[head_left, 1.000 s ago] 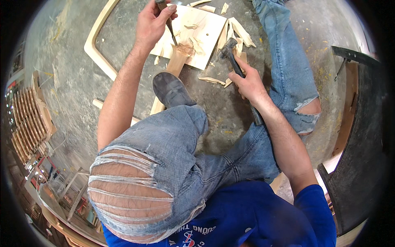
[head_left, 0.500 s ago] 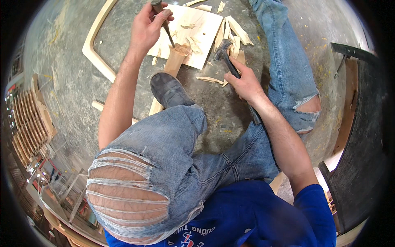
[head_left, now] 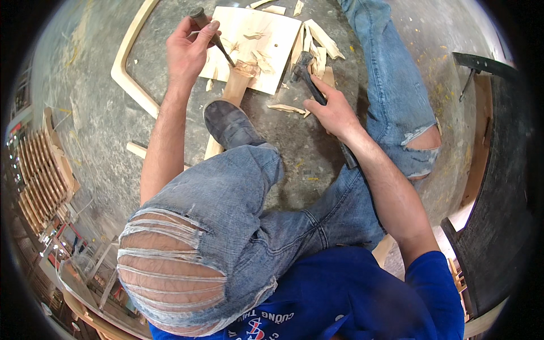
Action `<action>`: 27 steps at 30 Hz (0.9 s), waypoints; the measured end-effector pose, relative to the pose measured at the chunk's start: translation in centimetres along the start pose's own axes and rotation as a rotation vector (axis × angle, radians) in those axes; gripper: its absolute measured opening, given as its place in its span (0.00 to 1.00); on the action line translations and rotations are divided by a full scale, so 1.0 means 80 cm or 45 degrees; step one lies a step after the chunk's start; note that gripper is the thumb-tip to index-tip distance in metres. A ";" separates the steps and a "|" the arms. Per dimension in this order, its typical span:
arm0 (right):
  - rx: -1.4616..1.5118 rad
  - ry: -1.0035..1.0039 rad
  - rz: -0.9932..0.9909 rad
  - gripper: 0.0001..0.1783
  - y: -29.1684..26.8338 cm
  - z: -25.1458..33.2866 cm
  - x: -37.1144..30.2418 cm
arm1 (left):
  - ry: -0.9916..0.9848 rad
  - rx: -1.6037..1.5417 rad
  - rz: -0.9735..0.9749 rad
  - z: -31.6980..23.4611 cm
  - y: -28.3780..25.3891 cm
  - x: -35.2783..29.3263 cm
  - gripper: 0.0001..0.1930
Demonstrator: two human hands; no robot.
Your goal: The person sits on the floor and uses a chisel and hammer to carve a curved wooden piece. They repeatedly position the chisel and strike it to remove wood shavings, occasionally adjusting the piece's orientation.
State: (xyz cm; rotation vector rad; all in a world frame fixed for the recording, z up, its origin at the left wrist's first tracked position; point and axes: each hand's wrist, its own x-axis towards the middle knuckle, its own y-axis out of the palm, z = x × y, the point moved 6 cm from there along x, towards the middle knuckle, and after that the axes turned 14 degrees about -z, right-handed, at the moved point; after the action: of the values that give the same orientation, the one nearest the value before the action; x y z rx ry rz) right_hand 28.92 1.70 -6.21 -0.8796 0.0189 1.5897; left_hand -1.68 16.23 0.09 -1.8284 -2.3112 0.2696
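Grey concrete floor, pale wood splinters right of square pale wooden board. Left hand, left of board: fingers closed round slim dark chisel, tip at carved end of flat light-brown wooden bar (touching, cannot tell). Right hand, right of board: fingers wrapped round black-handled metal hammer. Bar end at board's near edge; dark grey shoe on bar, nearer than board.

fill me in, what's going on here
A person is seated, working on a wooden bar. The left hand holds a chisel, its tip by the bar's rough-cut end, over a pale board. The right hand grips a hammer, its head away from the chisel. A dark shoe rests across the bar, and wood chips lie around.
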 end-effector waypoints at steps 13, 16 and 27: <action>-0.018 0.000 0.019 0.46 0.000 0.004 -0.001 | -0.155 0.111 -0.155 0.018 -0.014 -0.008 0.23; -0.036 -0.001 0.017 0.46 -0.001 0.002 -0.001 | -0.192 0.087 -0.124 0.008 -0.014 -0.020 0.23; -0.025 -0.035 0.008 0.46 0.003 -0.003 0.003 | -0.055 0.023 -0.194 0.004 -0.045 -0.045 0.14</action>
State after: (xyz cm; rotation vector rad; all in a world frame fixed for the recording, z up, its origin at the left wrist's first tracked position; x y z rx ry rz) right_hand 28.86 1.75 -6.66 -0.8737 -0.0133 1.6099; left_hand -4.34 11.94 0.62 -1.6433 -2.4526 0.3099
